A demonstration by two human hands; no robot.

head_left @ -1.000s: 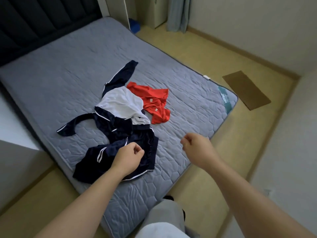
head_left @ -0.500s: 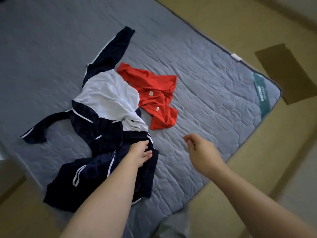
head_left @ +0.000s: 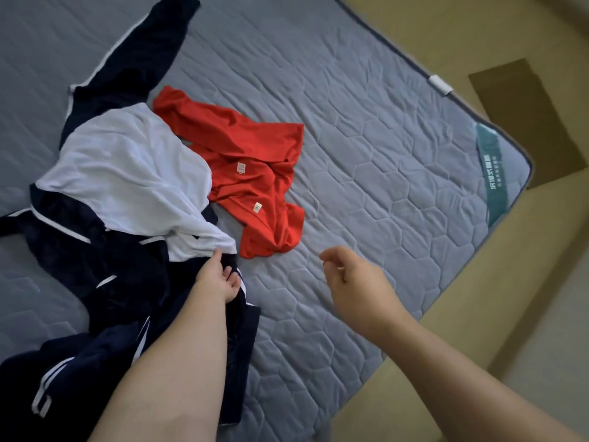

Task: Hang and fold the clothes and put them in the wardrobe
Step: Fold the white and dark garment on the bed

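— Where do the clothes lie?

— All on the bed [head_left: 366,129]. None is put away yet, and no wardrobe shows. The navy-and-white jacket [head_left: 121,173] sprawls bunched on the left. The red shirt [head_left: 251,167] lies crumpled just beside it, against its white panel.

— So the step in hand is picking up the jacket?

— I judge so. It is best taken by a firm edge, hem or collar, and lifted clear of the heap so the sleeves fall out. The other grip should then take the matching corner before the jacket is shaken flat. Loose cloth may drag its neighbour, so mind the red shirt.

— And the grips?

— The left grip [head_left: 220,277] reaches down onto the jacket where navy meets white. Its fingers [head_left: 230,272] curl into a dark fold with the thumb against the white edge, pinching cloth. The right grip [head_left: 353,282] hovers over bare bed, apart from both garments, loosely curled and holding nothing.
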